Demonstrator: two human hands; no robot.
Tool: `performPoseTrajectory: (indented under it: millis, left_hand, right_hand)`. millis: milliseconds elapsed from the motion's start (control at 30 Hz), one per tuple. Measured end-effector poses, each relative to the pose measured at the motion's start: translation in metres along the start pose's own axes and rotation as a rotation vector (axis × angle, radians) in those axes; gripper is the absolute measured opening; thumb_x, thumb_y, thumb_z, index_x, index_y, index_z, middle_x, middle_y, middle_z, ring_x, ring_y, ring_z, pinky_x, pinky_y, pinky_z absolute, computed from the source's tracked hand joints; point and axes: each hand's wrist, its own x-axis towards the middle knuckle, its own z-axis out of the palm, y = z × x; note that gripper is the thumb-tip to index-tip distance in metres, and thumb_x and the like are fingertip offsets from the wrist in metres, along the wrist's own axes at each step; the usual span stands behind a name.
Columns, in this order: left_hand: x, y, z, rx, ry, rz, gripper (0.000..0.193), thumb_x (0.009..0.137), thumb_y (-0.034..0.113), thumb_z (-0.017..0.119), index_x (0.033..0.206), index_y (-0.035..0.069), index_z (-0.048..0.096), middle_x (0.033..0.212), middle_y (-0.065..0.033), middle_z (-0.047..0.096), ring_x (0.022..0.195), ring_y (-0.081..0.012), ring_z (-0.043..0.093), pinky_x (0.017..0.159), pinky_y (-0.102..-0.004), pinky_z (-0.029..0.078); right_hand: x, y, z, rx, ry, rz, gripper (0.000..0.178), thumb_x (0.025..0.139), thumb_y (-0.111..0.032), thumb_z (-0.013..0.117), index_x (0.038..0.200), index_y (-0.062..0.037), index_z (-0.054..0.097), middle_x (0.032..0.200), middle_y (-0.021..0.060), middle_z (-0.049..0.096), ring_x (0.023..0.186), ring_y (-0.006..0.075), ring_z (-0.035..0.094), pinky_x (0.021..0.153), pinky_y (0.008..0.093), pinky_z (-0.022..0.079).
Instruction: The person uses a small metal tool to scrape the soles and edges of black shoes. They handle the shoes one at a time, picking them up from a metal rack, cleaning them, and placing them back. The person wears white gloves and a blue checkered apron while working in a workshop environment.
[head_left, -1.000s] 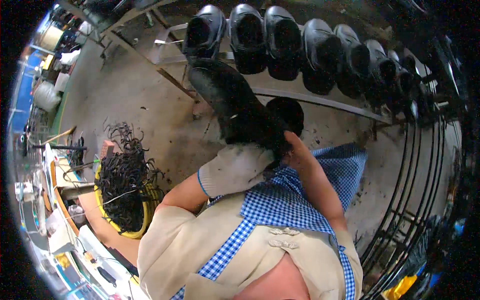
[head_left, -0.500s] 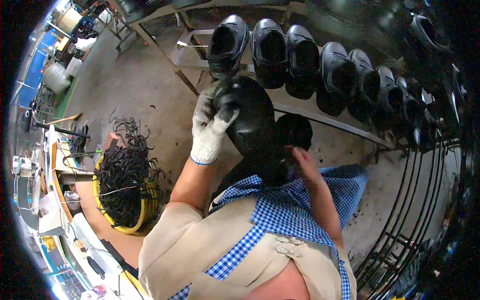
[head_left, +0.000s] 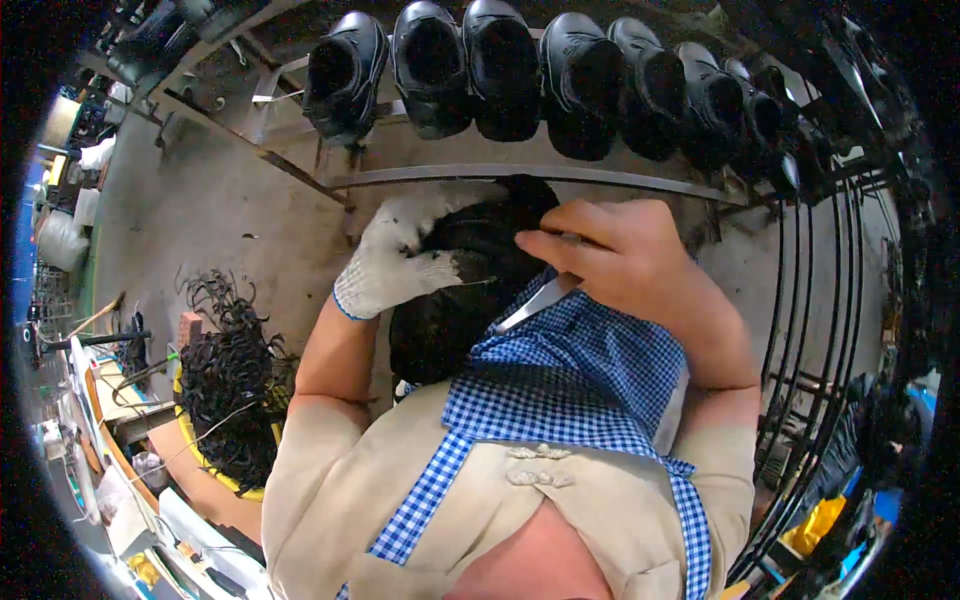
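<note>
My left hand, in a white knitted glove with darkened fingertips, is wrapped round a black shoe in front of my lap. Only part of the shoe shows between my hands; glove and shadow hide the rest. Bare, my right hand is closed on a knife at the shoe's right side. Its pale metal blade slants down and left over my blue checked apron. The fingertips of this hand come close to the shoe; I cannot tell whether they touch it.
Several black shoes stand in a row on a metal rack just ahead. A yellow-rimmed basket heaped with black trimmings sits at my left, beside a cluttered bench. Dark metal bars run along the right.
My right hand has risen from my lap to the shoe, and the knife now shows clearly. The shoe and my left hand sit lower against the rack. The whole view has shifted.
</note>
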Motion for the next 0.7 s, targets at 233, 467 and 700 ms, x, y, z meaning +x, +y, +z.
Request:
performPoseTrajectory:
  millis: [233, 467, 700]
  left_hand:
    - [0.018, 0.007, 0.020, 0.035, -0.089, 0.140, 0.058, 0.070, 0.021, 0.079, 0.119, -0.003, 0.059, 0.114, -0.0160, 0.065, 0.103, -0.0248, 0.063, 0.091, -0.0353, 0.048]
    - [0.027, 0.004, 0.030, 0.461, -0.224, 0.278, 0.053, 0.070, 0.021, 0.076, 0.116, 0.002, 0.060, 0.115, -0.0185, 0.063, 0.106, -0.0340, 0.062, 0.093, -0.0385, 0.048]
    - [0.024, -0.011, 0.036, -0.001, -0.251, 0.061, 0.054, 0.071, 0.018, 0.076, 0.118, -0.001, 0.059, 0.117, -0.0163, 0.062, 0.108, -0.0285, 0.060, 0.094, -0.0359, 0.046]
  right_hand:
    - [0.000, -0.010, -0.029, -0.199, -0.246, -0.093, 0.018, 0.073, -0.018, 0.060, 0.087, -0.0075, 0.065, 0.075, 0.0030, 0.050, 0.055, 0.0154, 0.056, 0.042, 0.0304, 0.046]
    - [-0.004, -0.030, -0.038, -0.304, -0.551, -0.099, 0.014, 0.075, -0.019, 0.059, 0.080, -0.0065, 0.064, 0.072, 0.0033, 0.051, 0.058, 0.0169, 0.058, 0.043, 0.0308, 0.047]
    - [-0.017, -0.013, -0.017, -0.165, -0.471, 0.028, 0.022, 0.074, -0.020, 0.064, 0.089, -0.0044, 0.060, 0.078, 0.0074, 0.055, 0.063, 0.0225, 0.062, 0.047, 0.0362, 0.049]
